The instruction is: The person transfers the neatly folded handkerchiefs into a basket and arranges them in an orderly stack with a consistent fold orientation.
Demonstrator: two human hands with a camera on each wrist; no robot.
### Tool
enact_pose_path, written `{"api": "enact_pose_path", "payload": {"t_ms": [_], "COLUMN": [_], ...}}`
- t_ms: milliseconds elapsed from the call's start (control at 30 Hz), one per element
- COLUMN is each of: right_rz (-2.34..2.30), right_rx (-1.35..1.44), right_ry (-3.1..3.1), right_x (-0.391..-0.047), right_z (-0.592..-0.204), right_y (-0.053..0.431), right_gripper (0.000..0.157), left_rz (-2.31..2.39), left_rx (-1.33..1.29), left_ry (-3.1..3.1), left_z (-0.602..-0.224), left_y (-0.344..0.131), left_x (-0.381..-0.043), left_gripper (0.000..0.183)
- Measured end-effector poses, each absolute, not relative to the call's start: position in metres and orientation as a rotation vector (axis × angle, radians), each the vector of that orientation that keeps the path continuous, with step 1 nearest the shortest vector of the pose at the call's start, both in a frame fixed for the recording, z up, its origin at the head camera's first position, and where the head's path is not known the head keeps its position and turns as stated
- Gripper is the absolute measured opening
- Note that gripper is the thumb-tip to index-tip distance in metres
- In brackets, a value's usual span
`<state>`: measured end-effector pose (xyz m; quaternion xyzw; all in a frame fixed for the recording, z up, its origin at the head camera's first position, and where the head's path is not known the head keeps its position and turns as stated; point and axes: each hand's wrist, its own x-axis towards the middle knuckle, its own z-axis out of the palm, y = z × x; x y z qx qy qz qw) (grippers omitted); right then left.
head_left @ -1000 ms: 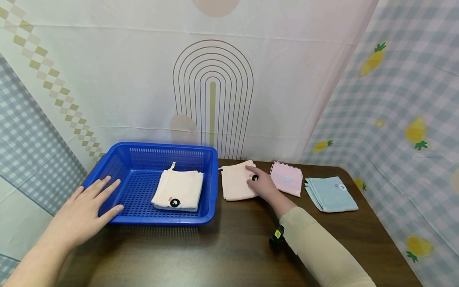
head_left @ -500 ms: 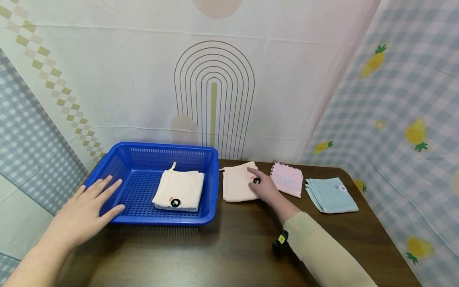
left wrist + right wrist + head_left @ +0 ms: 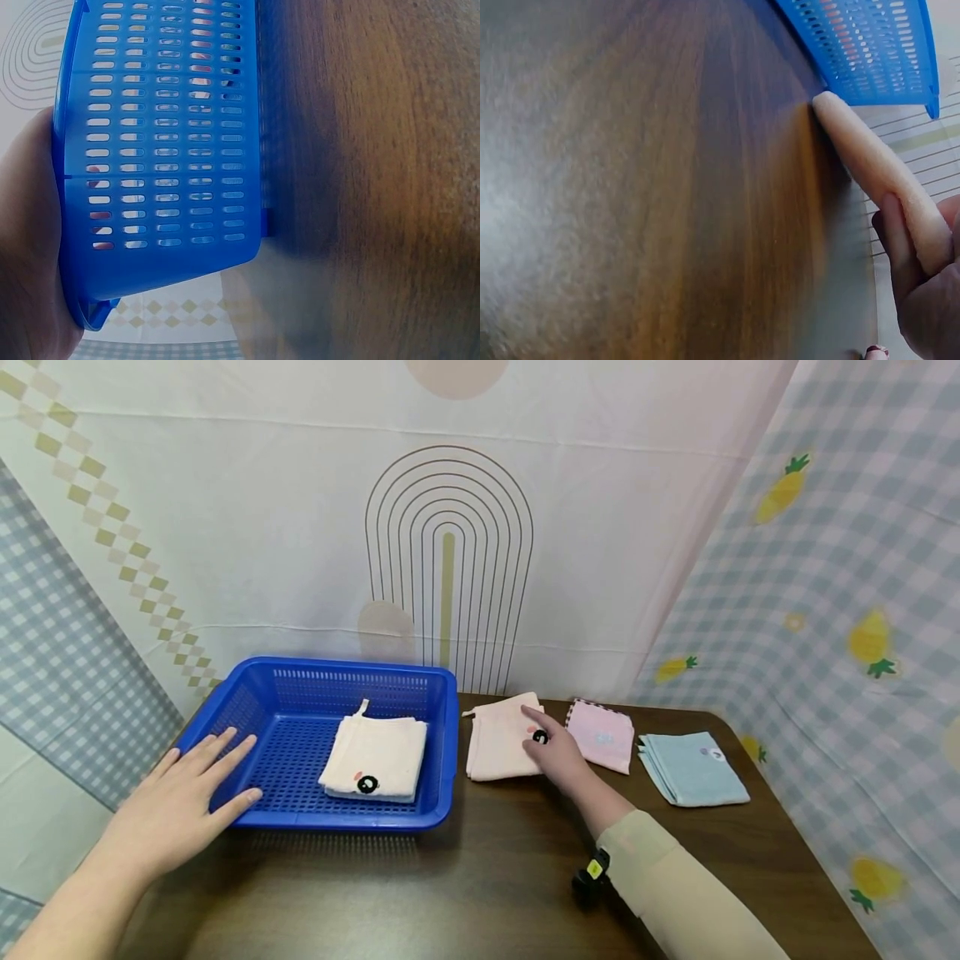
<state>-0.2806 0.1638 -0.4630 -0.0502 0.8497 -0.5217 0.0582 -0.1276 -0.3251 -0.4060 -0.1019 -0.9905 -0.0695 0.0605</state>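
Note:
My right hand [image 3: 558,756] pinches the right side of a folded pale pink towel [image 3: 498,743] that has an embroidered black eye. In the right wrist view, the thumb lies along the near side of this towel [image 3: 877,165], and its held side is raised off the table. My left hand [image 3: 176,806] rests with spread fingers over the left rim of a blue plastic basket [image 3: 337,820]. The basket's slotted wall [image 3: 165,150] fills much of the left wrist view. Inside the basket lies a folded cream towel [image 3: 378,752] with a similar eye.
To the right of the held towel, a folded pink-lilac towel [image 3: 600,739] with a checked edge lies on the brown table [image 3: 480,877]. Farther right is a folded light blue towel [image 3: 693,768]. A patterned curtain [image 3: 600,527] hangs right behind the table.
The right fingers have closed on the pale pink towel, and it has risen and shifted slightly. My left hand and the basket have stayed in place.

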Motion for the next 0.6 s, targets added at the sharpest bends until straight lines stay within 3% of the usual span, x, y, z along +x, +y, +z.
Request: {"api": "enact_pose_path", "payload": {"t_ms": [600], "right_rz": [-1.717], "right_rx": [-0.138], "right_ry": [2.6], "right_x": [-0.259], "right_z": [-0.448], "right_y": [0.156], "right_gripper": [0.057], "left_rz": [-0.203], "left_rx": [-0.315], "left_ry": [-2.984], "left_z": [-0.407], "left_y": [-0.326], "left_x": [-0.128], "left_gripper": [0.078]}}
